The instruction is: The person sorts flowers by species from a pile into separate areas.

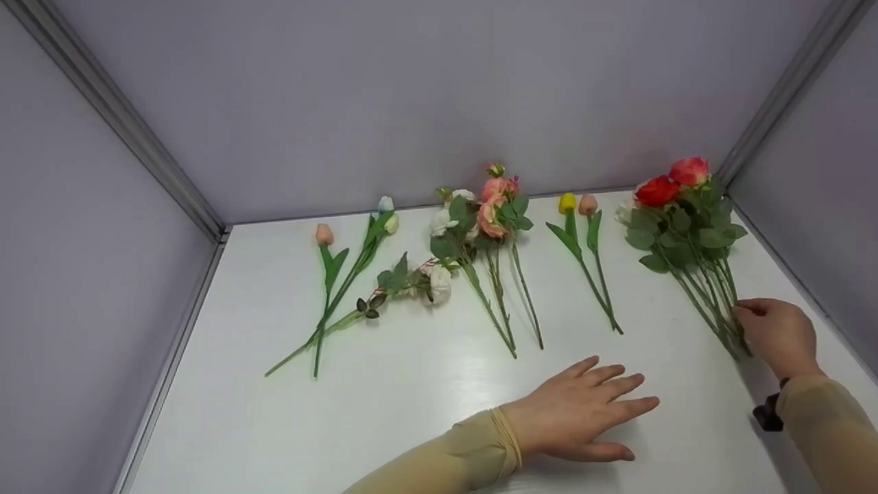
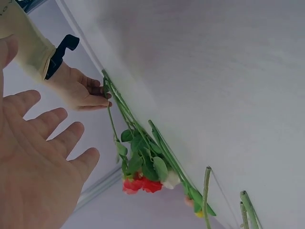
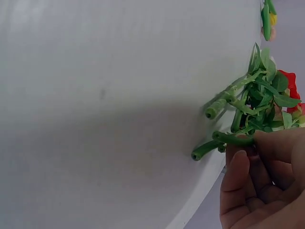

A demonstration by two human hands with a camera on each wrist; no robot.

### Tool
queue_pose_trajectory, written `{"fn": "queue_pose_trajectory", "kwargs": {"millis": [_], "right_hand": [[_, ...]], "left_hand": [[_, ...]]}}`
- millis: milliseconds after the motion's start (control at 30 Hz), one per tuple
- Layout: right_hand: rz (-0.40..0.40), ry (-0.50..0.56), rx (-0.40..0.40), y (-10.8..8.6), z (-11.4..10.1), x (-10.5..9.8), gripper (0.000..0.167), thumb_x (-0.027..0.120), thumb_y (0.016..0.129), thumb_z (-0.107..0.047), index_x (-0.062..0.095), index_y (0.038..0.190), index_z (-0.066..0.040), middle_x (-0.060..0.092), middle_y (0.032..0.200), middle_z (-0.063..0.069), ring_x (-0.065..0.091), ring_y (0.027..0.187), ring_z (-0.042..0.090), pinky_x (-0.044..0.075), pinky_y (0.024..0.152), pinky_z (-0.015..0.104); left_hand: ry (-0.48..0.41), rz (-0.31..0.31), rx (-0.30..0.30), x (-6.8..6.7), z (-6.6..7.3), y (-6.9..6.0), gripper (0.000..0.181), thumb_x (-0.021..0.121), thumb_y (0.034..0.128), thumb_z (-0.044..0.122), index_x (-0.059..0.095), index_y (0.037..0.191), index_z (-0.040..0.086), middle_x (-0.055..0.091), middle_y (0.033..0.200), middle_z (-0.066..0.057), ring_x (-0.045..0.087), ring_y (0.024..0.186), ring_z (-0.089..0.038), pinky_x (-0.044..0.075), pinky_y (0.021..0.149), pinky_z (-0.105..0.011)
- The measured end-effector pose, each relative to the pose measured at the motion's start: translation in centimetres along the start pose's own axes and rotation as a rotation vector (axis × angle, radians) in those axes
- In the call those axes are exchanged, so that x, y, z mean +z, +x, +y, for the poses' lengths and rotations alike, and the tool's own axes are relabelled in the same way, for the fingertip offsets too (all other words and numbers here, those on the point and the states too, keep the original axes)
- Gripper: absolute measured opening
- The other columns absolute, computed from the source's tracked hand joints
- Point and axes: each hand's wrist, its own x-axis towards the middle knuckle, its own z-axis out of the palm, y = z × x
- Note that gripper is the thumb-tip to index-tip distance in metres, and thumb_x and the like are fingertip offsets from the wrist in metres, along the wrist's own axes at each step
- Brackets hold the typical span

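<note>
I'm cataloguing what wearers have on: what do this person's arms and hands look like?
The left sleeve and right sleeve are yellowish beige and reach the wrists. A black wrist-worn device sits at the right cuff. The left hand and right hand wear no gloves.

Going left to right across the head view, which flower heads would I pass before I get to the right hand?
Peach tulip, two pale tulips, white roses, coral-pink roses, yellow tulip, second peach tulip, white bloom, red rose, pink rose, right hand.
</note>
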Motion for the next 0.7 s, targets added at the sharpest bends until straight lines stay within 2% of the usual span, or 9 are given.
{"fn": "queue_pose_trajectory", "kwargs": {"millis": [367, 533, 700], "right_hand": [[0.007, 0.004, -0.004, 0.06, -0.07, 0.27, 0.050, 0.053, 0.106, -0.028, 0.058, 0.133, 0.013, 0.059, 0.127, 0.036, 0.060, 0.106, 0.044, 0.048, 0.065, 0.026], [0.029, -0.005, -0.039, 0.20, -0.03, 0.51, 0.046, 0.054, 0.105, -0.026, 0.060, 0.132, 0.011, 0.062, 0.123, 0.033, 0.061, 0.100, 0.034, 0.047, 0.063, 0.021], [0.014, 0.000, -0.038, 0.23, 0.20, 0.64, 0.048, 0.057, 0.104, -0.028, 0.060, 0.132, 0.011, 0.064, 0.121, 0.033, 0.061, 0.087, 0.019, 0.049, 0.062, 0.022]], "left_hand": [[-0.030, -0.019, -0.002, 0.23, -0.12, -0.16, 0.075, 0.029, 0.1014, 0.071, 0.011, 0.165, 0.036, 0.015, 0.170, 0.006, 0.010, 0.155, -0.014, 0.008, 0.126, -0.038], [-0.025, -0.015, -0.008, 0.23, -0.08, -0.28, 0.075, 0.030, 0.1011, 0.072, 0.014, 0.165, 0.036, 0.017, 0.170, 0.006, 0.012, 0.155, -0.015, 0.010, 0.126, -0.038], [-0.020, -0.007, -0.010, 0.25, -0.07, -0.35, 0.075, 0.029, 0.1010, 0.072, 0.014, 0.165, 0.036, 0.018, 0.169, 0.006, 0.013, 0.155, -0.015, 0.012, 0.125, -0.039]]}}
